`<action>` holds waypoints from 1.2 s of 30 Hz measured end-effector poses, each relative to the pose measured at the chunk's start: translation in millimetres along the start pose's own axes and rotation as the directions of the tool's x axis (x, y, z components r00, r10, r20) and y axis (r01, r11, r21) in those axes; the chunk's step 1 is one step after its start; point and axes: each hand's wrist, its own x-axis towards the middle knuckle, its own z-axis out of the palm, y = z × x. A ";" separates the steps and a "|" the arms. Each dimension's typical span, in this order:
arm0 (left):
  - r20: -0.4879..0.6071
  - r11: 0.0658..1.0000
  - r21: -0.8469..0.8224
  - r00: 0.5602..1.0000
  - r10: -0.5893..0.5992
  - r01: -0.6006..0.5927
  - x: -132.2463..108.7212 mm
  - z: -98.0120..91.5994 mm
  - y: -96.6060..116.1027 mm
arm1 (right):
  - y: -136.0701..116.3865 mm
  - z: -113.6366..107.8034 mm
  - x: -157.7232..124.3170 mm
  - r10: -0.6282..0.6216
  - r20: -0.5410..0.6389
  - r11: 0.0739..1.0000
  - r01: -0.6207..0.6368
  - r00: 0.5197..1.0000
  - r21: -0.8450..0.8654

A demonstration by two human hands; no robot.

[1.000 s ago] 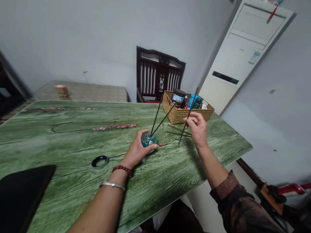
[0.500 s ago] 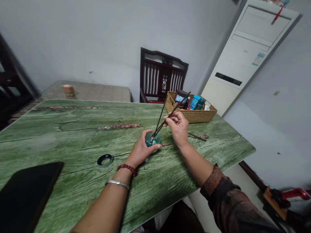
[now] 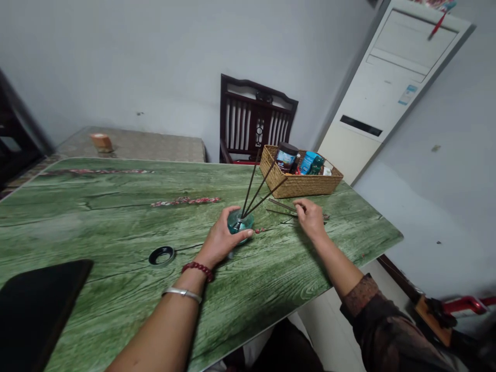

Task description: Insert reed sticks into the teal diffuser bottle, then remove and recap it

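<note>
My left hand (image 3: 225,235) is wrapped round a small teal glass bottle (image 3: 241,225) standing on the green table. Three dark sticks (image 3: 253,192) fan out of its neck, leaning up and to the right. To the right of the bottle, my right hand (image 3: 311,218) has its thumb and fingers pinched on a dark stick (image 3: 282,204) at the table top. Another dark stick (image 3: 279,212) lies just below that one, partly hidden by the hand. A black ring-shaped cap (image 3: 161,256) rests left of my left wrist.
A wicker basket (image 3: 310,186) of jars and bottles stands behind my right hand. A black flat object (image 3: 42,310) is at the near left. Beyond the table are a dark wooden chair (image 3: 258,121) and an orange candle-like object (image 3: 102,142).
My right hand has let go of the sticks in the bottle and moved right and down to the sticks on the table. The sticks in the bottle are now spread apart.
</note>
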 end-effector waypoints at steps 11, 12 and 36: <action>-0.015 0.999 -0.012 0.999 0.031 -0.032 1.1 0.2 -3.5 | 35.6 17.6 -10.1 0.178 0.401 0.874 0.043 0.899 -0.484; -0.015 1.000 -0.013 1.000 0.027 -0.027 0.9 0.1 -2.8 | 33.4 17.1 -10.2 0.183 0.412 0.862 0.055 0.892 -0.503; -0.005 0.999 -0.021 1.000 0.025 -0.025 1.6 0.1 -2.2 | -103.2 -20.3 17.2 -0.030 0.088 0.425 -0.067 0.996 0.903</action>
